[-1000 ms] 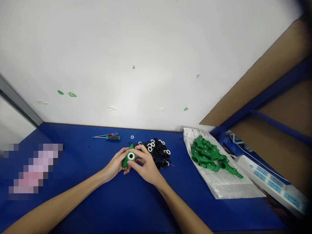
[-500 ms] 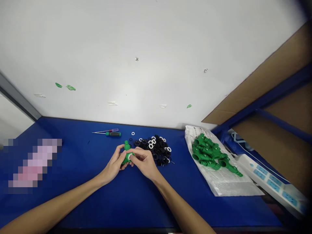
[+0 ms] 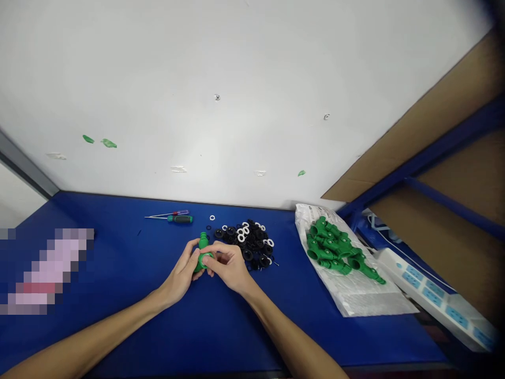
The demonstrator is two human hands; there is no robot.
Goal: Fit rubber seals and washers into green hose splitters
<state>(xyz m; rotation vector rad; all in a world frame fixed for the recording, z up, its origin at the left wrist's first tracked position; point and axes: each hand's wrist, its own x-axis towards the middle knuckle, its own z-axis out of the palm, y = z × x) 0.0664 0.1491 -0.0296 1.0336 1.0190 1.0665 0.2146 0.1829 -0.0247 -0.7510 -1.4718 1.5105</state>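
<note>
On the blue table (image 3: 118, 252) lie two screwdrivers (image 3: 180, 219), then the left hand (image 3: 182, 271) is closed around a green fitting (image 3: 203, 242), whose round end the right hand (image 3: 228, 265) grips with bent fingers, and rightward are black and white rings (image 3: 258, 244), then more green fittings (image 3: 333, 243) on a white bag (image 3: 373, 305).

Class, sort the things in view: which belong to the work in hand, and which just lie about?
Likely belonging:
held green fitting
black and white rings, piled nearby
other green fittings on the white bag

Seemingly just lying about:
two screwdrivers, untouched
power strip
</note>
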